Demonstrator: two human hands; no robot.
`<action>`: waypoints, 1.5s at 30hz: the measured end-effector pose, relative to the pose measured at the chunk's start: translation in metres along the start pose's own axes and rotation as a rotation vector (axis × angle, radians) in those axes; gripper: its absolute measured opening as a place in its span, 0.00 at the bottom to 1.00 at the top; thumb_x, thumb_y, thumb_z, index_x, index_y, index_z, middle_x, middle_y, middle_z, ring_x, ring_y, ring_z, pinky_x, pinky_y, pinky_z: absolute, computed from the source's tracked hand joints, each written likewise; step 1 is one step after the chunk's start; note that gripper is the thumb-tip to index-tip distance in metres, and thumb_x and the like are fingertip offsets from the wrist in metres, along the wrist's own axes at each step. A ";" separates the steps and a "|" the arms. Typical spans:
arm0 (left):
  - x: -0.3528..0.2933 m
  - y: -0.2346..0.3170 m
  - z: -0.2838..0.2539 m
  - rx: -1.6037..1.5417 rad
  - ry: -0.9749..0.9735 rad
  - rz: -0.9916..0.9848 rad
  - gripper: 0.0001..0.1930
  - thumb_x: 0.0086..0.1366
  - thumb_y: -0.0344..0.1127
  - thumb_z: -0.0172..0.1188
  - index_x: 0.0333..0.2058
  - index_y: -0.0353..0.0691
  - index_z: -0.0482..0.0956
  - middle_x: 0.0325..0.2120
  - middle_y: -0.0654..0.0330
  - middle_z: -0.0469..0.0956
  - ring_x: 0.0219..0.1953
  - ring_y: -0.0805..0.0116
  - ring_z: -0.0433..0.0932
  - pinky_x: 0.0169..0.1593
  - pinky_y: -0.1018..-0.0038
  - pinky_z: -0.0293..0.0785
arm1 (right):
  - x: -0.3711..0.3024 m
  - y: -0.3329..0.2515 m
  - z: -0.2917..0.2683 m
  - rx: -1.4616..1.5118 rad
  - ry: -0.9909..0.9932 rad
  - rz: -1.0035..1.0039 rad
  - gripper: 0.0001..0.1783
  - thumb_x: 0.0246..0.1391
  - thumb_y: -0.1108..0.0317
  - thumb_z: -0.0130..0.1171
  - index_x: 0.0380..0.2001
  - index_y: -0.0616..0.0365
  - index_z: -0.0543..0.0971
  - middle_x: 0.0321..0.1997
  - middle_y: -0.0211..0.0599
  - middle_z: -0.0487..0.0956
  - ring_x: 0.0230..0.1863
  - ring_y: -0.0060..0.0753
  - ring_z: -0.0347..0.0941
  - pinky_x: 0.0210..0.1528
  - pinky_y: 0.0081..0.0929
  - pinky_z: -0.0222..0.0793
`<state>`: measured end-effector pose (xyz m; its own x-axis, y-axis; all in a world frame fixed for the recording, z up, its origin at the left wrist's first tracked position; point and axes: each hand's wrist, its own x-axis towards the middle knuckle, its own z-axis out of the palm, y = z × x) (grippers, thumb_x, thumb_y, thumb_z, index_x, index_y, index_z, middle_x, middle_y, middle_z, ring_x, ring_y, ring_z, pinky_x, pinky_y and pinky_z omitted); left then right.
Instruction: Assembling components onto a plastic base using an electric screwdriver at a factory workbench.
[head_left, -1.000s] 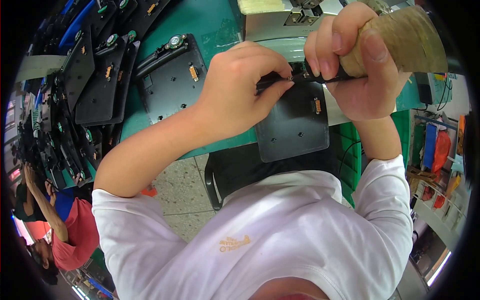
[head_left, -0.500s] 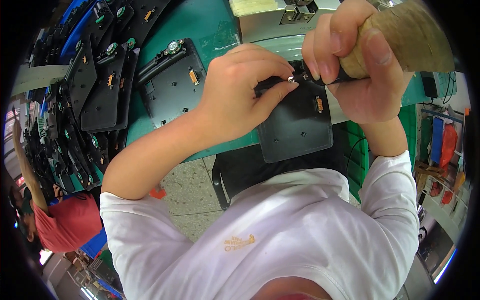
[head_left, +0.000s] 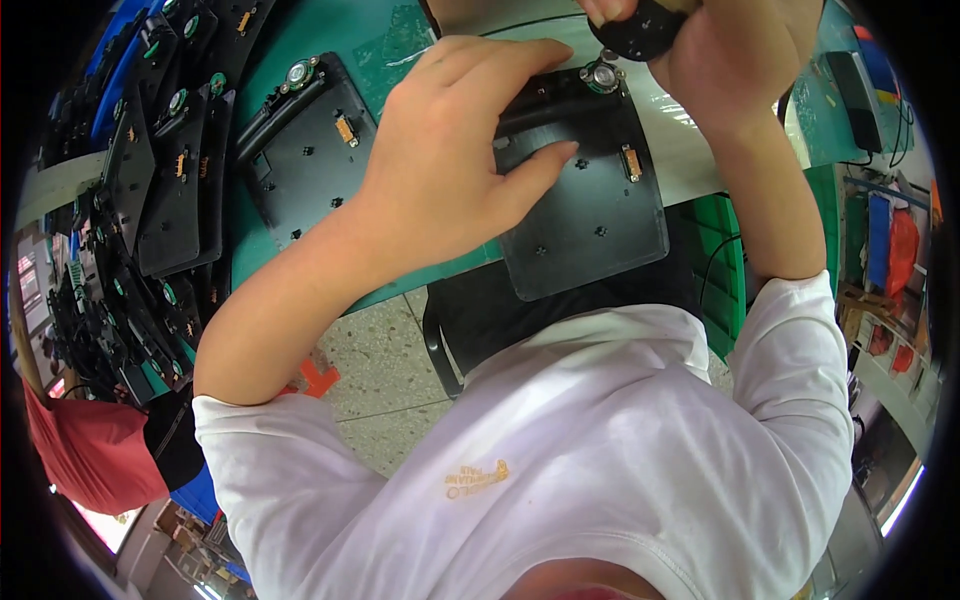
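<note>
- Left hand (head_left: 440, 165): over left upper part of black panel (head_left: 590, 260); thumb and forefinger spread wide, gap between them. Curled fingers partly hidden, can't tell if they press on the panel.
- Right hand (head_left: 740, 65): at top edge, partly cut off; fingers wrapped round a black round-ended tool (head_left: 645, 35), round end showing. Rest of tool out of sight.
- Black panel: on the near side of the green work surface (head_left: 375, 35), lower end out past the table edge, in front of the white shirt (head_left: 610, 440).
- On panel: round silver-and-green part (head_left: 601, 77) at top right corner, just below the tool; black tube (head_left: 543, 100) along top; orange connector (head_left: 631, 162) near right edge; small black studs across the face.
- Left of the hand: second panel (head_left: 315, 175), same kind, flat, tilted, partly behind the forearm; own round part (head_left: 300, 74) and connector (head_left: 345, 130).
- Far left: pile of similar panels (head_left: 172, 215), overlapping.
- Right: black box (head_left: 852, 100) near thin cables; green crate (head_left: 715, 245) below table edge.
- Floor (head_left: 385, 365): speckled, red piece (head_left: 318, 376) lying on it.
- Lower left: another person in a red top (head_left: 95, 450).
</note>
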<state>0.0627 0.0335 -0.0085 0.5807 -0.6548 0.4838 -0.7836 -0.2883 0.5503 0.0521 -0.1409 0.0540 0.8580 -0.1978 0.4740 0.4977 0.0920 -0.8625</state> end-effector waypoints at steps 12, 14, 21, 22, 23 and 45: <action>-0.003 -0.001 0.002 0.024 0.015 0.024 0.26 0.49 0.29 0.73 0.50 0.36 0.80 0.44 0.54 0.83 0.46 0.58 0.82 0.51 0.68 0.78 | 0.002 -0.002 0.000 -0.039 -0.036 -0.083 0.11 0.57 0.68 0.62 0.24 0.61 0.74 0.17 0.33 0.73 0.12 0.26 0.69 0.17 0.24 0.65; -0.002 -0.001 0.002 0.033 0.016 0.025 0.26 0.49 0.30 0.73 0.50 0.36 0.80 0.44 0.54 0.83 0.45 0.57 0.82 0.51 0.68 0.78 | 0.001 -0.003 0.001 -0.039 -0.007 -0.082 0.11 0.57 0.68 0.62 0.24 0.61 0.74 0.18 0.33 0.73 0.13 0.26 0.69 0.17 0.24 0.66; 0.005 0.008 -0.002 -0.027 0.034 0.061 0.21 0.53 0.30 0.72 0.47 0.35 0.81 0.45 0.53 0.82 0.44 0.61 0.83 0.48 0.71 0.79 | 0.003 0.000 -0.005 -0.023 0.006 -0.127 0.11 0.57 0.67 0.62 0.26 0.62 0.74 0.19 0.35 0.73 0.13 0.28 0.70 0.18 0.26 0.68; 0.006 0.006 0.000 -0.029 0.032 0.066 0.21 0.53 0.30 0.72 0.47 0.35 0.81 0.45 0.53 0.82 0.44 0.61 0.83 0.48 0.71 0.79 | 0.003 0.000 -0.006 -0.021 0.012 -0.150 0.11 0.57 0.67 0.62 0.25 0.62 0.74 0.18 0.36 0.74 0.13 0.28 0.70 0.18 0.26 0.68; 0.007 0.002 0.003 -0.083 0.056 0.061 0.19 0.55 0.30 0.71 0.46 0.35 0.82 0.44 0.53 0.83 0.44 0.61 0.83 0.48 0.71 0.79 | 0.004 0.000 -0.007 -0.024 0.017 -0.153 0.11 0.57 0.67 0.62 0.25 0.62 0.74 0.18 0.36 0.74 0.13 0.28 0.70 0.18 0.26 0.68; 0.022 0.016 0.024 0.120 0.180 -0.066 0.05 0.56 0.30 0.69 0.31 0.37 0.87 0.28 0.55 0.84 0.32 0.54 0.81 0.37 0.64 0.77 | 0.004 0.007 -0.023 0.279 -0.015 -0.160 0.28 0.56 0.84 0.59 0.57 0.60 0.62 0.27 0.36 0.76 0.17 0.22 0.71 0.19 0.21 0.65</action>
<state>0.0575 -0.0026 -0.0056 0.6530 -0.4996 0.5692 -0.7572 -0.4142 0.5051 0.0557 -0.1636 0.0454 0.7669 -0.2169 0.6040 0.6401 0.3259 -0.6957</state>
